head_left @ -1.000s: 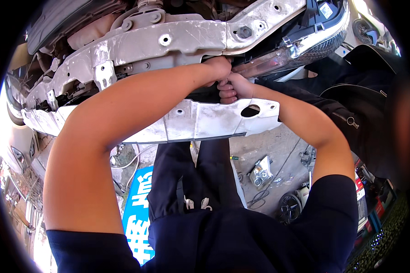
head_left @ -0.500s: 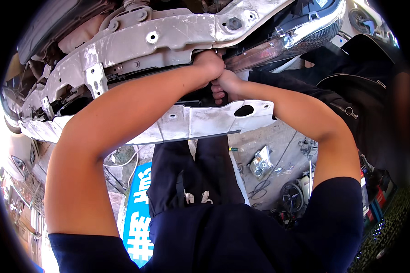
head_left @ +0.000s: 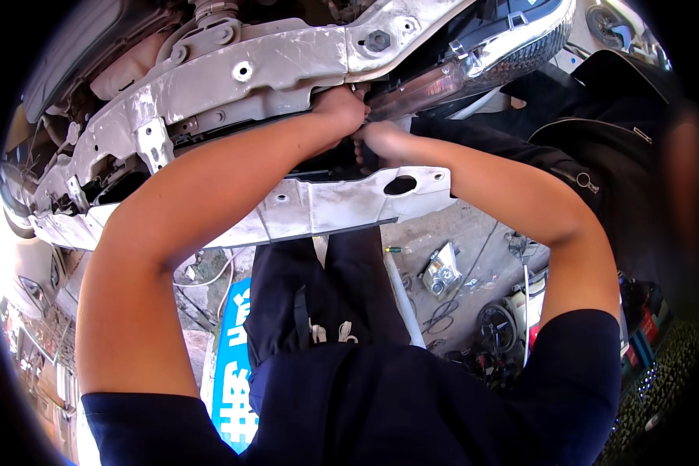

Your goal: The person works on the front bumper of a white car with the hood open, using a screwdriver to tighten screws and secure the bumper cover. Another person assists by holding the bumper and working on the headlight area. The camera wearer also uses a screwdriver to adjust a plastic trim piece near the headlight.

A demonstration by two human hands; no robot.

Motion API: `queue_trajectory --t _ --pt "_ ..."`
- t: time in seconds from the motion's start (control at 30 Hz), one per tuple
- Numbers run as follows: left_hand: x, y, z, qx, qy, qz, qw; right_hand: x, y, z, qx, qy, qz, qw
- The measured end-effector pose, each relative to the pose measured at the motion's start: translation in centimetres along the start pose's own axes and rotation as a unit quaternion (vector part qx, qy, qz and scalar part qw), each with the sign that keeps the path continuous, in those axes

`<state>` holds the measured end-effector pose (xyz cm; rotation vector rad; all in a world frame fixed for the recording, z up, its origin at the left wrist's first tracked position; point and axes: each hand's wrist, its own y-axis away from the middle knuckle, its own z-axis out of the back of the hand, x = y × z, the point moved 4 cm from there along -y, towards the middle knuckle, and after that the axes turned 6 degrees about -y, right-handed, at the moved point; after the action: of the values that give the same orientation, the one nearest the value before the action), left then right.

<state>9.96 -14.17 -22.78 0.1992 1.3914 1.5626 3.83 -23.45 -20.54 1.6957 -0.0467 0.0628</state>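
Both my arms reach into the opened front end of a car, between the scraped silver crossbeam (head_left: 287,64) and the white lower panel (head_left: 326,203). My left hand (head_left: 340,109) is closed just below the beam, beside the inner end of the headlight (head_left: 423,92); its fingertips are mostly hidden. Right below it, almost touching, my right hand (head_left: 382,143) has its fingers curled in the dark gap above the panel's oval hole. Whatever either hand grips is too small or hidden to make out.
Beside me on the right sits a person in dark clothes (head_left: 606,144). A detached headlamp (head_left: 442,270) and a yellow-green-handled tool (head_left: 394,249) lie on the concrete floor. Lower right is a black wheel (head_left: 497,328). By my legs lies a blue and white sign (head_left: 237,365).
The view has shifted slightly, so the car front appears farther left. My right hand has turned a little, its knuckles more toward me. Both hands remain at the same spot by the headlight.
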Motion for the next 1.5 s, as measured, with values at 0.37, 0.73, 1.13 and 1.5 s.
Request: queue_trajectory --t 0.37,0.73,1.13,1.5 --pt "0.2 -1.1 -1.0 0.087 0.072 -0.032 0.993 -1.0 -1.5 -0.2 0.397 -0.119 -0.090 0.906" --pt "-0.2 0.2 0.9 0.035 0.007 -0.025 0.999 0.5 0.2 -2.2 0.123 -0.103 0.021 0.987" --pt "-0.1 0.9 0.6 0.019 0.046 -0.013 0.999 0.7 0.8 0.8 0.086 0.040 0.053 0.994" --pt "-0.1 -0.3 0.3 0.035 0.018 -0.020 0.999 -0.2 -0.5 -0.2 0.390 -0.112 -0.034 0.913"
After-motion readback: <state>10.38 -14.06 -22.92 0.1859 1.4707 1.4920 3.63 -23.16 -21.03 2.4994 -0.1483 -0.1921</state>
